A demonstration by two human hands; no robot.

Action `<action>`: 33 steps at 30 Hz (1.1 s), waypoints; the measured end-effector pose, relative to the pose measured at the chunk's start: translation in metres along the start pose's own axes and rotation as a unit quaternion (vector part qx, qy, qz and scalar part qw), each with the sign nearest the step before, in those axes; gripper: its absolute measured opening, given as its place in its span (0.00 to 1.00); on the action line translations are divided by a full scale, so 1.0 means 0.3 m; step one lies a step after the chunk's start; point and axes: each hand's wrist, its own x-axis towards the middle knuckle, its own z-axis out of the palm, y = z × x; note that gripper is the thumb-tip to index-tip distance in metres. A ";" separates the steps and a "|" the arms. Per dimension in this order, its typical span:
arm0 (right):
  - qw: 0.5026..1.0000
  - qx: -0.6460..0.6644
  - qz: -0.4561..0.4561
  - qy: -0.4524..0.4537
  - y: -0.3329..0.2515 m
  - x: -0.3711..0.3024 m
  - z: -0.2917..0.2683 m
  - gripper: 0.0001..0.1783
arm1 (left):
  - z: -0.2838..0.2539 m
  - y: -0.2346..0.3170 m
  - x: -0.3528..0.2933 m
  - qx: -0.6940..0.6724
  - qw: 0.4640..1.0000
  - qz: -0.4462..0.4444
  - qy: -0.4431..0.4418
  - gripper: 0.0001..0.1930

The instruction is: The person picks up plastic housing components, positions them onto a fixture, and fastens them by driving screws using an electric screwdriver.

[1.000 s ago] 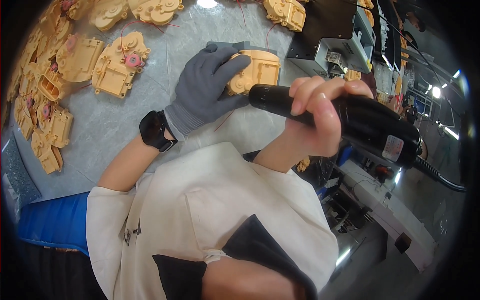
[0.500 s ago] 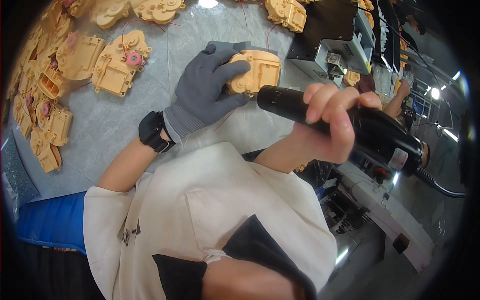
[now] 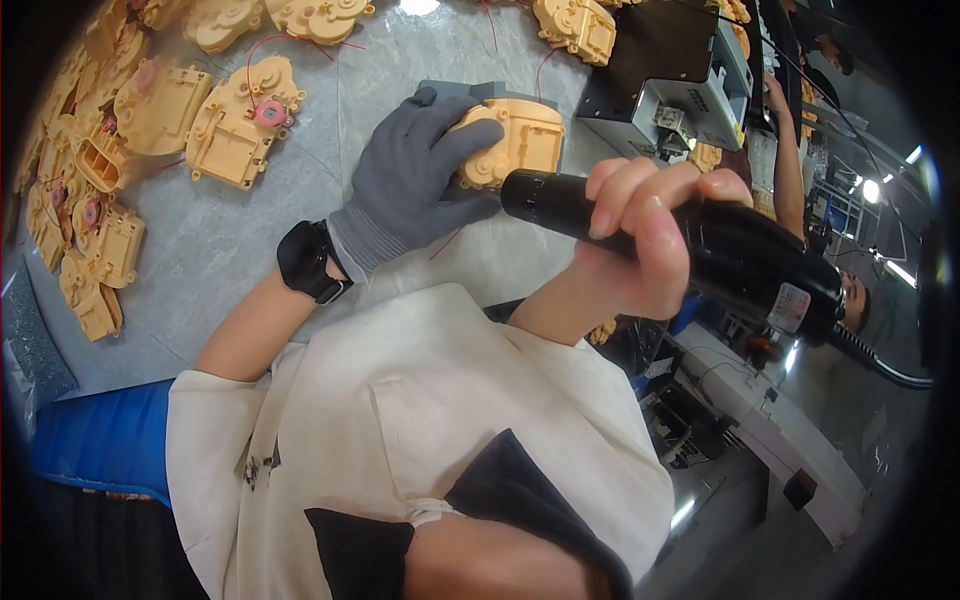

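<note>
My left hand, in a grey glove, is closed round the left side of a yellow plastic housing. The housing rests against a grey block-like fixture on the table, and a thin red wire rises behind it. Bare fingers of my right hand wrap round a black corded electric screwdriver. Its nose points left and lies over the lower edge of the housing in the picture. The tip is hidden, so whether it touches the housing I cannot tell.
Many similar yellow housings, some with pink round parts and red wires, lie along the left and far side of the grey table. A black and grey metal machine stands at the far right. A blue stool is at lower left; another person's arm shows at right.
My right hand and the electric screwdriver have shifted slightly left. My left hand and the housing stay nearly in place. The other person's arm at right has moved.
</note>
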 end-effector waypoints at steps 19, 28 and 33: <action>0.986 -0.167 -0.009 -0.016 -0.003 -0.040 0.094 0.22 | 0.000 -0.005 -0.017 0.028 0.999 -0.015 -0.008 0.33; 0.973 -0.230 -0.011 0.005 0.009 -0.024 0.045 0.22 | 0.009 0.000 0.006 0.022 1.000 0.010 -0.009 0.32; 0.985 -0.096 -0.077 0.120 -0.171 0.007 -0.194 0.21 | 0.009 0.007 0.031 0.037 0.999 -0.017 -0.008 0.31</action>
